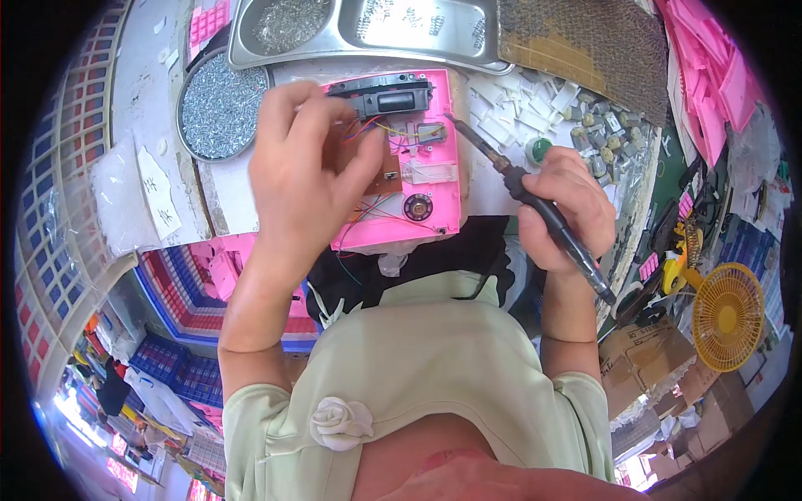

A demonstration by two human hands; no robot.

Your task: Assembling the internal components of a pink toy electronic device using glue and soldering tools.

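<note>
A pink plastic housing point(447, 219) lies in front of me with its inside facing up. It holds a black plastic part point(396, 102), a brown circuit board point(391, 175), thin coloured wires point(368, 127) and a small round speaker point(417, 207). My left hand point(305, 163) is over the housing's left side, its fingers curled beside the wires; what they pinch is hidden. My right hand point(568, 204) grips a soldering iron point(555, 227) by its black handle. The iron's tip points up and left, at the housing's right edge near a small metal motor point(431, 132).
A round dish of screws point(219, 108) stands at the left, a metal tray point(468, 63) with small parts at the back. White plastic pieces point(510, 108) and several small motors point(606, 138) lie at the right, by a green-and-white spool point(539, 150). A yellow fan point(728, 317) stands beyond the table's right edge.
</note>
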